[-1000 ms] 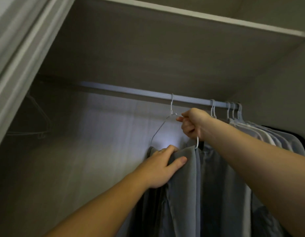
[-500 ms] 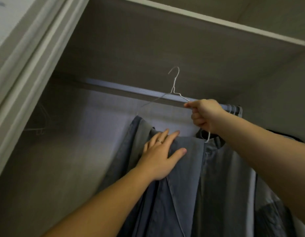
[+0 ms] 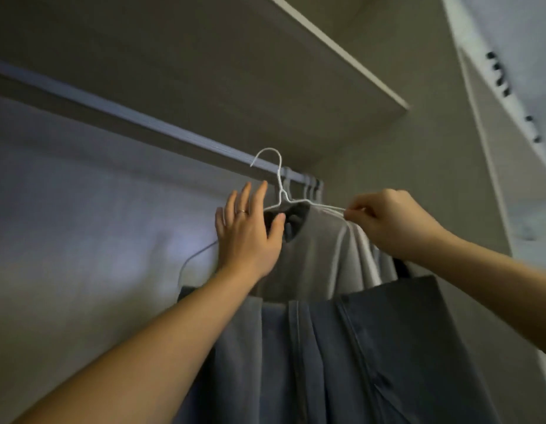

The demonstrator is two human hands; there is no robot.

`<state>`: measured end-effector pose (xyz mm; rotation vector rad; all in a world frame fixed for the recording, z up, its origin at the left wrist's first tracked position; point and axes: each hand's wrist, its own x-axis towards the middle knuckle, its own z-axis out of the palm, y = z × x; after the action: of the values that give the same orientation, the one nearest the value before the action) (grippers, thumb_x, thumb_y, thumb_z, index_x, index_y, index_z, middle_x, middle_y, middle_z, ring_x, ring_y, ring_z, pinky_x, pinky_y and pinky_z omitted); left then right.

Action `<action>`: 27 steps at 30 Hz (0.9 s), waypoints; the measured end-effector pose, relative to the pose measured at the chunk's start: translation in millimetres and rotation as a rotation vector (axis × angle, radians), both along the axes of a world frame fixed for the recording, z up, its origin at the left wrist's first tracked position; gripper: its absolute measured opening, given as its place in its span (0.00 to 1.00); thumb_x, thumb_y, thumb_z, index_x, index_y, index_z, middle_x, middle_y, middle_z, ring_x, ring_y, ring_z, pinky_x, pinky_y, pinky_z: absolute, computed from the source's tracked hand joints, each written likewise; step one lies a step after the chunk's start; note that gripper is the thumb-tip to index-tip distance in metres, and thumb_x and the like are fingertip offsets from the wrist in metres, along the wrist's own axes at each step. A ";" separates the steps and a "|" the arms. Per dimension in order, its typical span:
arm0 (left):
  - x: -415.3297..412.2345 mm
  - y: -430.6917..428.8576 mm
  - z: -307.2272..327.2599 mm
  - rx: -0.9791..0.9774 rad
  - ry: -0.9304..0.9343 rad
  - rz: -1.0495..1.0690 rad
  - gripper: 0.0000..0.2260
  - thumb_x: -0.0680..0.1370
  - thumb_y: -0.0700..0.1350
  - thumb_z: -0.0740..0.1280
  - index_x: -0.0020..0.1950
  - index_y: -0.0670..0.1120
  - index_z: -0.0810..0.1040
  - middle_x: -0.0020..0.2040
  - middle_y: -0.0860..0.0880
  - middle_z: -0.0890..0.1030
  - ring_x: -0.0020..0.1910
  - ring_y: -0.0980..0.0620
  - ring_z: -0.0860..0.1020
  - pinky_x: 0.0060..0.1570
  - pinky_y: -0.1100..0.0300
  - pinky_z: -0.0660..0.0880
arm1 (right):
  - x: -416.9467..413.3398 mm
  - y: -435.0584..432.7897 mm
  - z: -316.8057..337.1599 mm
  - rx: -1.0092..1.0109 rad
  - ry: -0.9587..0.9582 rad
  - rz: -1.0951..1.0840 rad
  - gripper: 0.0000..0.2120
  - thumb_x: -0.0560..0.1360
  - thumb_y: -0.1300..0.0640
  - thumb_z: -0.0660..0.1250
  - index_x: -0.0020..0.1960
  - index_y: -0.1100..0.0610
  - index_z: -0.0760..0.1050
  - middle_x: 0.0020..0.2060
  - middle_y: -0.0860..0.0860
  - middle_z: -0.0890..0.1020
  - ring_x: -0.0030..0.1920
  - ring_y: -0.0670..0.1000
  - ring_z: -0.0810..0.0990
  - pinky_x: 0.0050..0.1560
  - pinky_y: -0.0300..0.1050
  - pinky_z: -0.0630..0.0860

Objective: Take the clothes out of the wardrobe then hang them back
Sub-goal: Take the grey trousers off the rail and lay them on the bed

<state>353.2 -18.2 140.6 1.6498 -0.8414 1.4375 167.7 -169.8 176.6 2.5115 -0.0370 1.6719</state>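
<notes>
Working inside the wardrobe (image 3: 82, 224), under its shelf (image 3: 204, 71), with the rail (image 3: 137, 117) running toward the right corner.

- Dark blue-grey garment (image 3: 372, 347): the task's thing. It looks folded over the hanger's lower bar and hangs in front of the person, below both hands and near the rail's right end.
- Pale grey top (image 3: 320, 249): behind it. I cannot tell which hanger carries it.
- Left hand (image 3: 247, 237): fingers straight and spread, gripping nothing, thumb touching the top's dark collar.
- Right hand (image 3: 391, 224): fingertips pinch the right shoulder wire of the white wire hanger (image 3: 279, 179).
- Hanger hook: rises in front of the rail and looks unhooked, though blur makes that uncertain.
- Other hooks (image 3: 311, 186): bunched on the rail just beside it.
- Ring (image 3: 241, 211): on a left finger.

Judgement: the step is moving this hanger between rail and person.

- All the weight is on a fingertip pinch at one shoulder, so the hanger probably wants to tip left and let the folded cloth slide.
- Better to keep the lower bar level and bring the free left hand under the cloth or onto the left shoulder wire.
- Steer the hook's open end away from the bunched hooks so it doesn't snag.
- Thin wire twists easily, so move slowly.
</notes>
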 end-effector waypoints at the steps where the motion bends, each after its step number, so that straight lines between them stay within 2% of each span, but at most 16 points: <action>1: -4.0 -11.8 -4.1 0.008 -0.006 -0.018 0.28 0.78 0.61 0.53 0.76 0.52 0.63 0.74 0.47 0.69 0.75 0.43 0.62 0.71 0.43 0.57 | -15.0 -7.8 -9.9 -0.028 0.008 -0.054 0.09 0.78 0.50 0.65 0.44 0.51 0.81 0.34 0.50 0.81 0.41 0.56 0.79 0.42 0.52 0.77; 2: -10.2 -24.1 -9.7 0.016 -0.015 -0.038 0.26 0.77 0.61 0.53 0.73 0.52 0.68 0.68 0.48 0.75 0.69 0.42 0.69 0.66 0.44 0.63 | -31.8 -14.9 -19.2 -0.045 0.011 -0.106 0.09 0.78 0.50 0.64 0.44 0.51 0.81 0.33 0.49 0.80 0.41 0.57 0.80 0.42 0.52 0.77; 4: -25.1 -51.8 -23.0 0.040 -0.047 -0.136 0.20 0.77 0.58 0.55 0.62 0.50 0.76 0.56 0.48 0.82 0.57 0.40 0.77 0.54 0.48 0.69 | -69.3 -28.3 -34.8 -0.058 0.007 -0.199 0.08 0.78 0.52 0.65 0.45 0.51 0.82 0.30 0.48 0.78 0.40 0.58 0.79 0.40 0.51 0.75; 6: -47.1 -78.9 -35.0 0.063 -0.110 -0.295 0.15 0.79 0.55 0.58 0.52 0.47 0.77 0.47 0.45 0.83 0.48 0.39 0.80 0.43 0.50 0.71 | -109.8 -42.4 -47.4 -0.047 -0.013 -0.269 0.07 0.78 0.54 0.66 0.45 0.53 0.82 0.27 0.48 0.75 0.36 0.59 0.78 0.37 0.49 0.72; 8: -75.6 -102.1 -44.6 0.097 -0.145 -0.431 0.13 0.81 0.54 0.58 0.47 0.46 0.76 0.42 0.44 0.82 0.42 0.38 0.79 0.37 0.51 0.71 | -151.2 -56.7 -59.6 -0.006 -0.052 -0.339 0.07 0.78 0.55 0.66 0.45 0.55 0.82 0.24 0.44 0.73 0.29 0.54 0.74 0.34 0.46 0.67; 11: -121.6 -136.0 -54.5 0.132 -0.194 -0.509 0.12 0.83 0.52 0.59 0.46 0.46 0.75 0.40 0.45 0.81 0.40 0.39 0.78 0.33 0.52 0.67 | -213.1 -76.5 -80.2 0.058 -0.101 -0.449 0.08 0.79 0.56 0.66 0.45 0.56 0.82 0.24 0.42 0.72 0.27 0.44 0.72 0.31 0.41 0.67; 14: -172.5 -164.8 -59.4 0.140 -0.265 -0.570 0.12 0.83 0.52 0.59 0.46 0.47 0.75 0.38 0.46 0.80 0.37 0.39 0.78 0.31 0.56 0.64 | -270.6 -92.2 -101.9 0.115 -0.129 -0.527 0.08 0.79 0.55 0.65 0.45 0.56 0.81 0.25 0.43 0.73 0.28 0.44 0.72 0.31 0.40 0.66; 17: -230.8 -194.3 -64.2 0.169 -0.304 -0.663 0.14 0.82 0.54 0.56 0.46 0.47 0.75 0.37 0.48 0.79 0.34 0.41 0.76 0.31 0.54 0.70 | -332.2 -106.6 -120.3 0.161 -0.174 -0.613 0.09 0.79 0.55 0.65 0.44 0.57 0.81 0.25 0.42 0.72 0.28 0.43 0.70 0.33 0.40 0.64; 20: -293.5 -226.3 -74.8 0.185 -0.352 -0.733 0.14 0.82 0.54 0.56 0.45 0.47 0.75 0.34 0.49 0.77 0.30 0.44 0.74 0.28 0.57 0.69 | -400.3 -114.6 -137.1 0.192 -0.178 -0.697 0.10 0.80 0.55 0.65 0.45 0.58 0.81 0.28 0.43 0.74 0.30 0.43 0.72 0.34 0.38 0.65; 24: -377.3 -275.3 -105.5 0.247 -0.347 -0.912 0.19 0.82 0.58 0.55 0.41 0.47 0.73 0.30 0.50 0.73 0.26 0.48 0.71 0.26 0.56 0.73 | -495.4 -117.0 -163.3 0.240 -0.166 -0.789 0.08 0.80 0.57 0.65 0.44 0.57 0.80 0.27 0.44 0.74 0.26 0.45 0.71 0.31 0.37 0.64; 27: -448.6 -312.0 -139.4 0.290 -0.325 -1.030 0.21 0.81 0.63 0.55 0.36 0.49 0.69 0.28 0.52 0.69 0.24 0.51 0.69 0.25 0.62 0.67 | -574.8 -114.6 -189.9 0.285 -0.154 -0.871 0.08 0.79 0.57 0.66 0.43 0.57 0.79 0.28 0.44 0.75 0.26 0.44 0.71 0.32 0.39 0.65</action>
<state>-95.4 -330.2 1.3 0.8709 -1.8046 0.8445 -407.1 -284.4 -13.2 1.9994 -1.2497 1.4991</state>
